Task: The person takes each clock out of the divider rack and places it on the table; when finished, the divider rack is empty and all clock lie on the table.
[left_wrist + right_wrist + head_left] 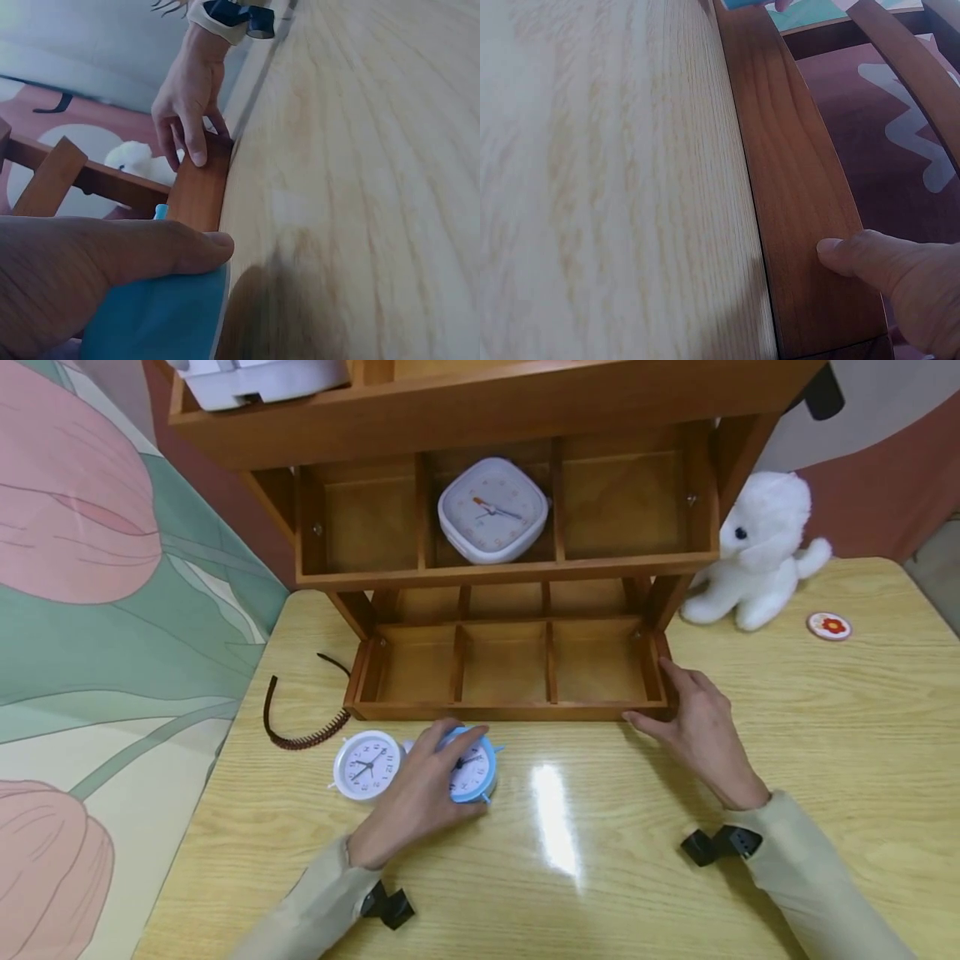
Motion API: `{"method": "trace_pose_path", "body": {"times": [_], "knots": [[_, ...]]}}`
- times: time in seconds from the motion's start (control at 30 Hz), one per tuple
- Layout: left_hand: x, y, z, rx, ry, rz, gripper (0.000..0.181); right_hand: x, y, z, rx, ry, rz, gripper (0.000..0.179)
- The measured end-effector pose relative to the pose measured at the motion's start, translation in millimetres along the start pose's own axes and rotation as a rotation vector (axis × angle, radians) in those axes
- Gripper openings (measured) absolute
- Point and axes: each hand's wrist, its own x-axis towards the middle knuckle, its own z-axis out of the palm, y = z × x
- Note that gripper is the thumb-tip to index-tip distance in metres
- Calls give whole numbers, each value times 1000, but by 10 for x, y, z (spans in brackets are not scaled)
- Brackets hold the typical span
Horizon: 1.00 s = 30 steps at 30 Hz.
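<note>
On table (600, 885) — one white clock (369, 768); left hand (422, 797) gripping one blue clock (476, 770) — right hand (707, 737), one shelf (517, 572).

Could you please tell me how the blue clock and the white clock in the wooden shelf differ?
The blue clock is round, while the white clock is square with rounded corners. The blue clock has a blue rim; the white clock's is white. The left hand grips the blue clock, whereas the white clock sits untouched in the wooden shelf. Both have pale dials with pointers.
</note>
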Motion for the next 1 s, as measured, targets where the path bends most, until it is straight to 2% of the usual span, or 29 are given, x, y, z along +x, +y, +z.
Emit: {"method": "trace_pose_path", "body": {"times": [0.2,0.4,0.63,1.0], "knots": [[1,-10,53,25,-5,-10,93,-9,9,-6,0,1,0,84],[15,-31,117,32,2,22,91,-3,-10,-8,2,-23,22,83],[29,-47,140,60,21,36,92,4,0,-7,-3,-10,3,83],[25,-42,190,89,27,25,94,1,-10,-19,-3,-39,33,83]]}}
